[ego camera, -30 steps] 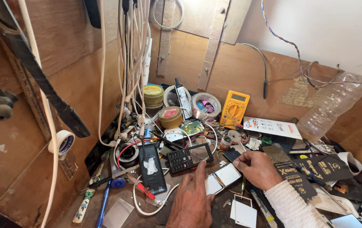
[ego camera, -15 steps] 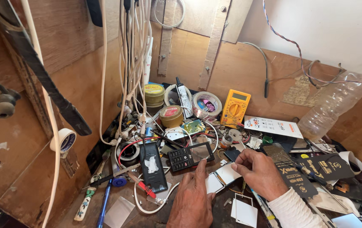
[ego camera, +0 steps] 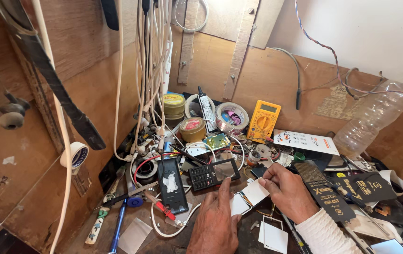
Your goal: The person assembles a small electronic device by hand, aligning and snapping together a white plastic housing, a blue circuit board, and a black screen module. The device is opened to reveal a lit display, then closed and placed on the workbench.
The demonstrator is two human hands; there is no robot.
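White flip device [ego camera: 247, 197] lies mid-bench, just below keypad phone [ego camera: 213, 173]; we see long axis run lower-left to upper-right; left hand [ego camera: 218, 221] presses near end flat, fingers extended; right hand [ego camera: 288, 190] pinches far end, nearer; nothing lifted.

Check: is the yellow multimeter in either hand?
No. The yellow multimeter lies at the back of the bench, well apart from the left hand and right hand.

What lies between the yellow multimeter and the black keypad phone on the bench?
In the head view, between the yellow multimeter and the black keypad phone lie a small green circuit board and white wire.
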